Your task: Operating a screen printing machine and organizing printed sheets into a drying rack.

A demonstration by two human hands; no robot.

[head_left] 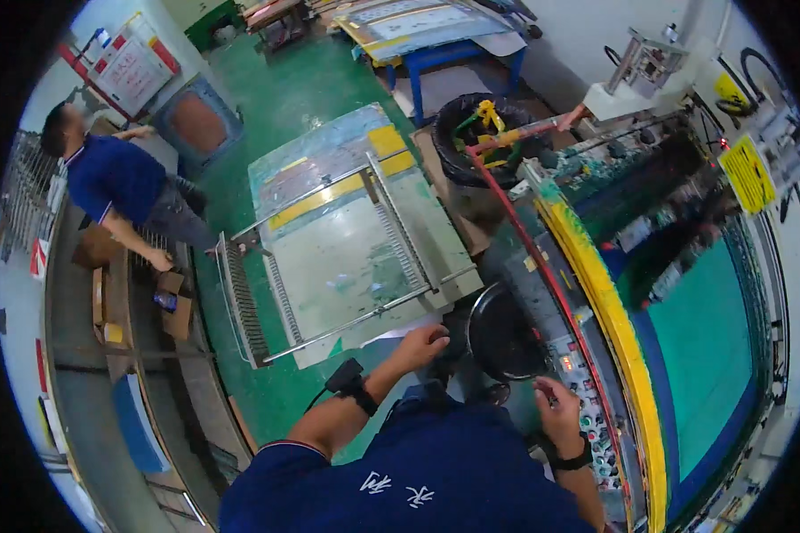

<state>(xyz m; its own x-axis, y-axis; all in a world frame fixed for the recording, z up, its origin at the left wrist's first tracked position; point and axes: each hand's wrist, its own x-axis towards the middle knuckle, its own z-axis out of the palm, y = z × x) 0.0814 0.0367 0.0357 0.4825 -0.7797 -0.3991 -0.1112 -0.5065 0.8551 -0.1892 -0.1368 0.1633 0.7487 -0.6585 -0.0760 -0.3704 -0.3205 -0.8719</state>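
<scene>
My left hand (424, 343) rests with fingers curled at the near edge of a paint-stained metal work table (347, 258), beside the rim of a round black bucket (504, 336). Whether it grips anything is hidden. My right hand (557, 411) hovers with fingers spread over a control panel (587, 404) of coloured buttons on the side of a large printing machine (684, 293). A small black device is strapped to my left wrist, and a black band sits on the right one.
Another person in a blue shirt (116, 178) leans over a shelf with cardboard boxes (173, 302) at the left. A black bin (484, 133) with yellow and green tools stands behind the table. The floor (284, 98) is green. A blue-legged bench (436, 35) stands at the back.
</scene>
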